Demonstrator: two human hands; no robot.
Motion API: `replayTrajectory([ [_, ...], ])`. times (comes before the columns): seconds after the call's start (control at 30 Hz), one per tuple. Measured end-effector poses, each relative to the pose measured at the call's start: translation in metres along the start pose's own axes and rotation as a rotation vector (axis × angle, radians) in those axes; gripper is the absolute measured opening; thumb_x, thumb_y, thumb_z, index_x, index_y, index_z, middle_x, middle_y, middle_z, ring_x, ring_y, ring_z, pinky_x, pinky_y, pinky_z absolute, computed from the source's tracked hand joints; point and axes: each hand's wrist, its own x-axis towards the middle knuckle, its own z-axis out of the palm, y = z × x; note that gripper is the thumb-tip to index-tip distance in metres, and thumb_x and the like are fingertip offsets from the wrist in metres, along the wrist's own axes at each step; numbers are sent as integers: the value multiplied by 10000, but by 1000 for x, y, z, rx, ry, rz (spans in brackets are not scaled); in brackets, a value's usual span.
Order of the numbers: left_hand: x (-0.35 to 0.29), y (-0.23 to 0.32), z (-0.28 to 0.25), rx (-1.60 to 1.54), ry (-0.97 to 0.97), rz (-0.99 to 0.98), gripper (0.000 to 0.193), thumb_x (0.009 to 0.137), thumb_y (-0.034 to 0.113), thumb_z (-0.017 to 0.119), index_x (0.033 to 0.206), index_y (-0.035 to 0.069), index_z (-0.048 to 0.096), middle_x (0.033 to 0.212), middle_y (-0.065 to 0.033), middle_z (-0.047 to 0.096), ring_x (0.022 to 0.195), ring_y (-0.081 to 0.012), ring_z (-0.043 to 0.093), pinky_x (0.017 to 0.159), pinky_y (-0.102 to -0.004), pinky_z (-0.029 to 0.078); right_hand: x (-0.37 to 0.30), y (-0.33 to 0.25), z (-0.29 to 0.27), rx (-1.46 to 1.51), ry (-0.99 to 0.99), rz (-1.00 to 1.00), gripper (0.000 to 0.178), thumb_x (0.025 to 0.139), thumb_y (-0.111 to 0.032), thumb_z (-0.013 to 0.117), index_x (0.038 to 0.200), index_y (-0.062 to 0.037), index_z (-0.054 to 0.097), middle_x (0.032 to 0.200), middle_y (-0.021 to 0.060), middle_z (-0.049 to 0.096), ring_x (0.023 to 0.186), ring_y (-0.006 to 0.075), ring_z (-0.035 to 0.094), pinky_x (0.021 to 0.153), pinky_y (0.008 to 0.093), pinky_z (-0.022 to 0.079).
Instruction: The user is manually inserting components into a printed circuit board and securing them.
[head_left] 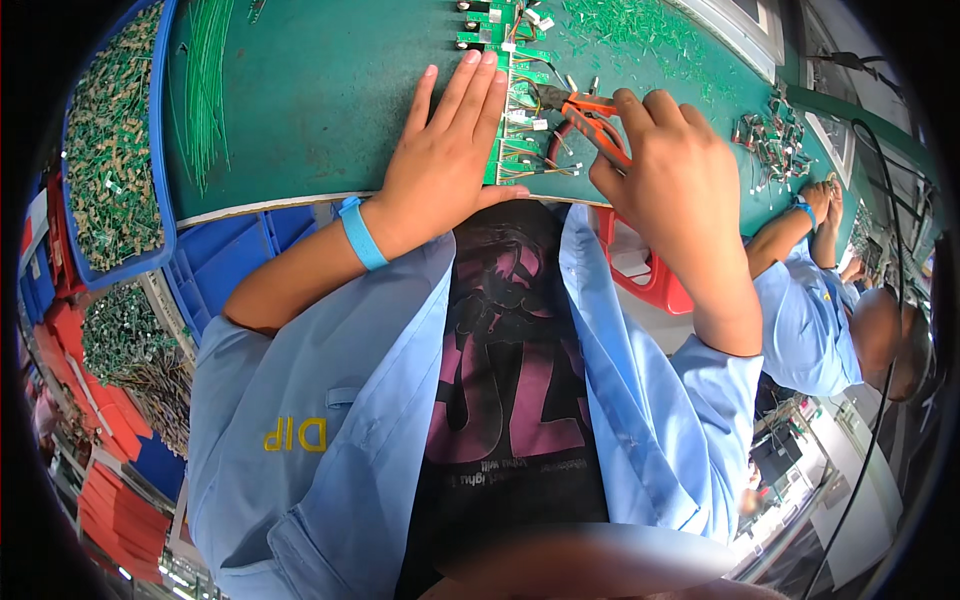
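A long panel of small green circuit boards (491, 172) with short wires and white connectors lies along the green work mat. My left hand (447, 150) is laid on the panel's left side, fingers stretched out and pointing away from me, thumb at its near end. A blue band circles that wrist. In my right hand (668, 165) is a pair of cutting pliers (597, 123) with orange and grey handles. Their dark jaws (551, 97) reach the wires on the panel's right side; whether they touch a wire I cannot tell.
A blue bin (166, 130) full of small boards stands at the left, beside long green strips (207, 85). Green scraps (640, 40) lie scattered at the far right, and a pile of wired boards (772, 143) nearer. A co-worker (805, 310) sits to the right, near a red stool (655, 275).
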Motion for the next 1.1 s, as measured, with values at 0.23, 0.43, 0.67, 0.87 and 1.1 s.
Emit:
replayTrajectory([
  [0.23, -2, -2, 2, -64, 30, -11, 1198, 837, 577, 855, 1674, -101, 330, 1774, -299, 297, 1687, -419, 225, 1354, -625, 137, -22, 25, -18, 98, -43, 241, 485, 835, -271, 785, 1243, -20, 707, 1064, 128, 725, 829, 324, 702, 702, 431, 563],
  [0.43, -1, -1, 3, -80, 46, -15, 1203, 837, 557, 865, 1685, -93, 312, 1782, -290, 288, 1690, -415, 218, 1354, -628, 133, -42, 40, -14, 106, 171, 19, 576, 760, -181, 814, 1306, -33, 709, 1131, 117, 695, 974, 323, 673, 849, 426, 550],
  [0.67, 0, 0, 5, -60, 48, -11, 1203, 834, 557, 868, 1684, -89, 315, 1784, -284, 287, 1692, -414, 212, 1351, -639, 130, -38, -6, -2, 170, 48, -58, 662, 720, -163, 855, 1352, -46, 696, 1137, 95, 670, 964, 301, 634, 885, 422, 528],
  [0.87, -2, 0, 8, -37, 61, -7, 1197, 820, 576, 871, 1667, -87, 344, 1778, -288, 296, 1689, -410, 221, 1340, -652, 143, -38, -13, 2, 112, 21, -23, 636, 726, -175, 863, 1331, -56, 705, 1147, 90, 680, 955, 296, 640, 848, 408, 536],
  [1.1, -5, -4, 12, -30, 61, 0, 1208, 820, 603, 862, 1667, -86, 344, 1775, -317, 280, 1682, -451, 219, 1312, -706, 145, -46, 8, -9, 318, -208, 204, 572, 768, -196, 838, 1310, -74, 703, 1096, 101, 669, 916, 318, 631, 789, 419, 536],
])
